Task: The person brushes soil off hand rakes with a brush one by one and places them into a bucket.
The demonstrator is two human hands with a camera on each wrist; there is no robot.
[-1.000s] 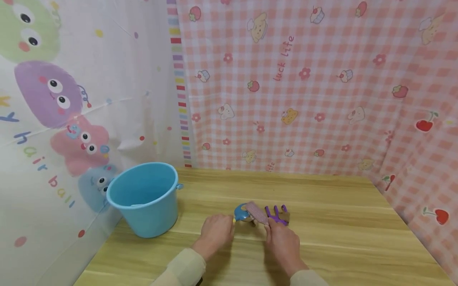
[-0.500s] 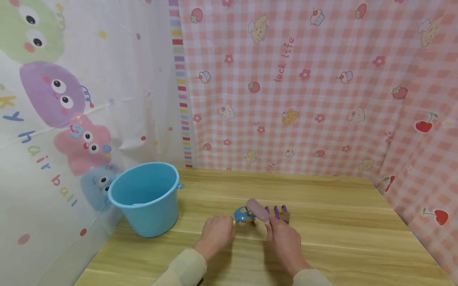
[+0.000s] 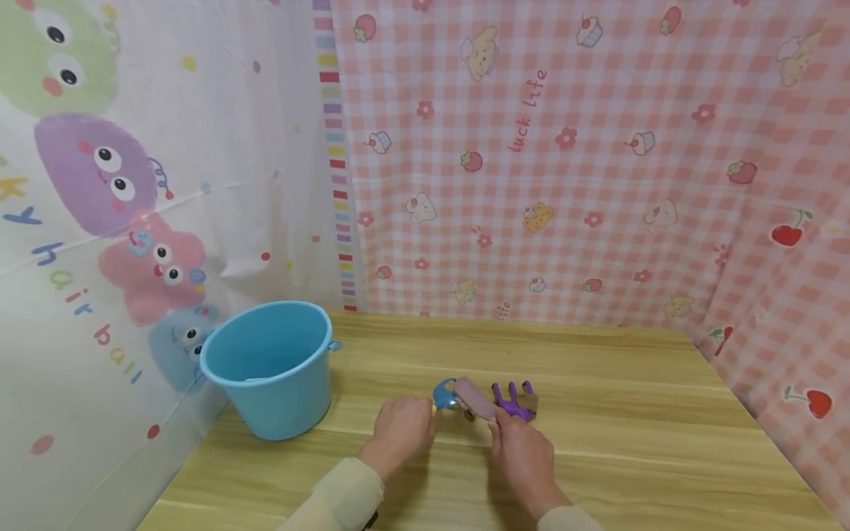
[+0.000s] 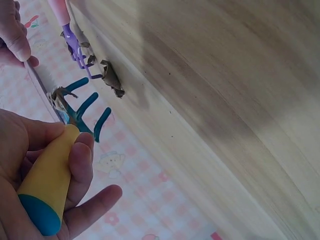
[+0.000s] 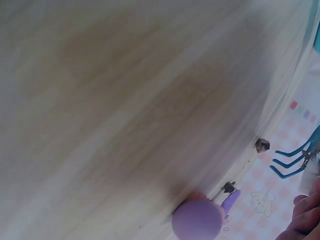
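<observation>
Left grip (image 3: 403, 429): clenched round the yellow handle of a toy rake (image 4: 62, 156) with a smooth round handle, a teal end cap and three curved teal tines. We see shrivelled brown matter caught at its neck. Right grip (image 3: 526, 451): grasping a flat, speckled mauve brush with white bristles (image 3: 474, 398), held slanting at the rake's head. We have both near the middle of the scene, above the wood-grained tabletop (image 3: 637, 428).

Just right of the brush lies a purple three-pronged rake with a pink handle (image 3: 513, 407). Beside its tines we get curled, dry-looking brown scraps (image 4: 112, 79); leaf or paper, we can't tell. At the left stands a glossy sky-blue bucket with a rolled rim (image 3: 285, 407), upright. Far side: pink-and-white checked cloth (image 3: 505, 184), printed with strawberries and cupcakes, slightly creased.
</observation>
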